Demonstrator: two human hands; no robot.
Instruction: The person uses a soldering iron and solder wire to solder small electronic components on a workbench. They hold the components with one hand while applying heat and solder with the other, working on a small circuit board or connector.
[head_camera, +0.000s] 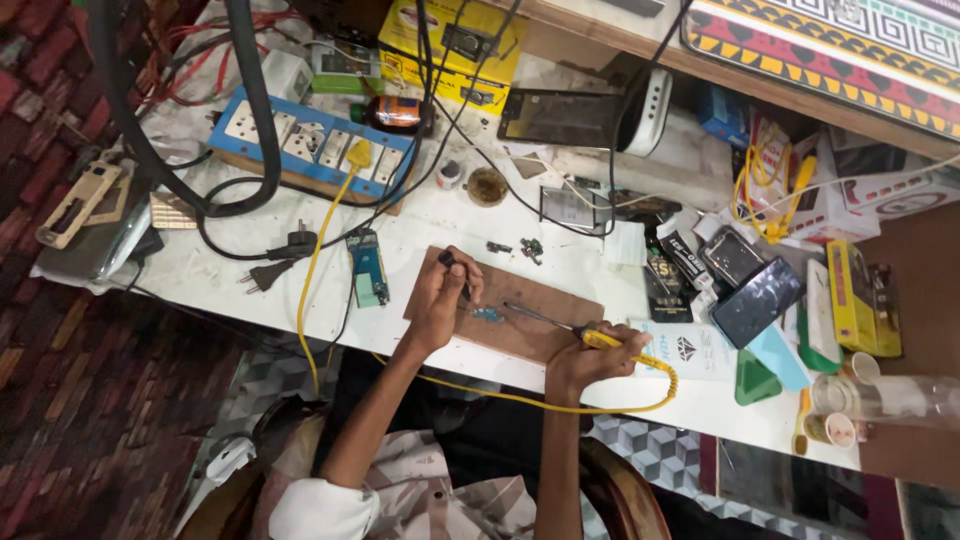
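Nearest the camera, the person's right hand (592, 362) has its grip wrapped tight on a yellow-handled soldering iron (600, 338), whose yellow coiled cord (560, 402) loops below the tabletop edge toward the person's lap. The metal tip of the iron points toward a small blue circuit board (489, 314), which lies on a flat brown wooden work board (530, 318) near the front edge of the white tabletop (230, 280).

Just beyond, the left hand (443, 298) has its fingers pinched together on a thin dark tool, probably tweezers (452, 266), held over the small board. Whether the iron's tip actually touches the board is too small to tell. Judging from this, the soldering seems to be mid-way: the board is laid out and both tools are on it, but no joint can be seen as finished.

Left of the wooden board lies a green and blue oblong circuit board (368, 268), with a black two-pin plug (262, 276) nearby. To the right, a dark smartphone (756, 300) lies face up among small packets.

Farther back sits a blue and white multi-socket power strip (315, 145) with a yellow plug in it, a small round tin (487, 186) and a yellow cardboard box (455, 45).
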